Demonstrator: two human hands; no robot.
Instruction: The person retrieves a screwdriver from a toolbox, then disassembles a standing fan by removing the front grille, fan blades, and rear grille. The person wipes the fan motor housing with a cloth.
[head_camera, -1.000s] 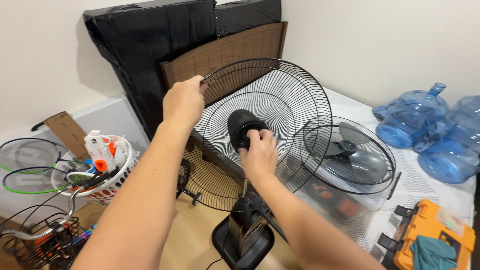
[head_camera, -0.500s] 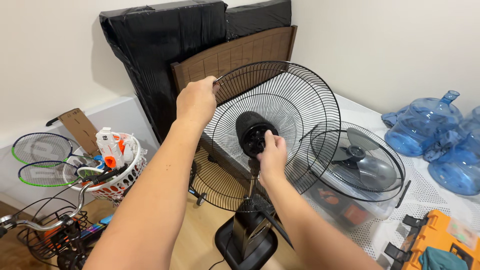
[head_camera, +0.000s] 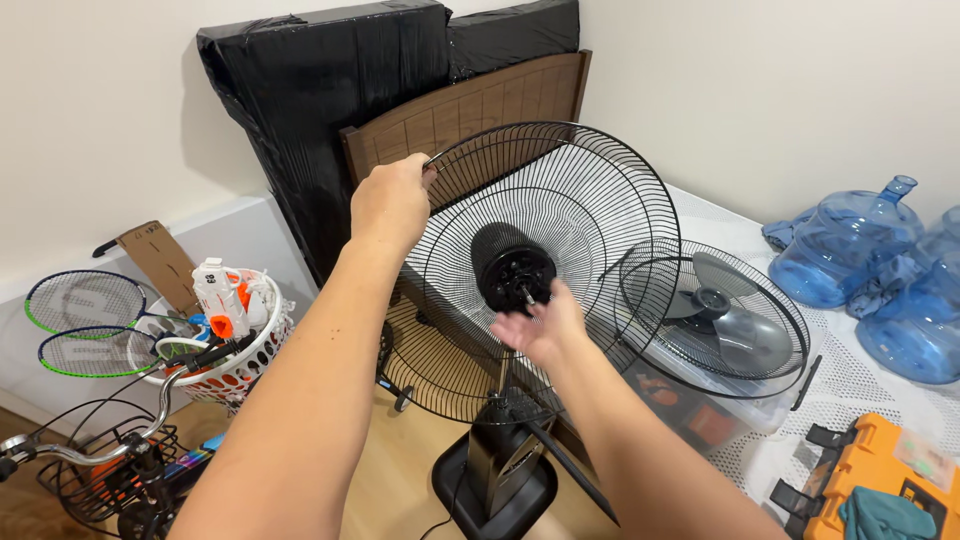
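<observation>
My left hand (head_camera: 390, 203) clamps rear grille (head_camera: 560, 200) rim; right hand (head_camera: 540, 325) open below motor shaft (head_camera: 527, 292). Next, I'd say: blade needs aligning.

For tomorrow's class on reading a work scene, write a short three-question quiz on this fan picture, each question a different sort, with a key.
1. True or false: the left hand grips the rear fan guard at its rim.
2. Where does the grey fan blade lie? A on the motor; B in the detached front guard; C in the white basket.
3. Fill in: the right hand is open, just below the ____.

Key: 1 true; 2 B; 3 motor.
</observation>
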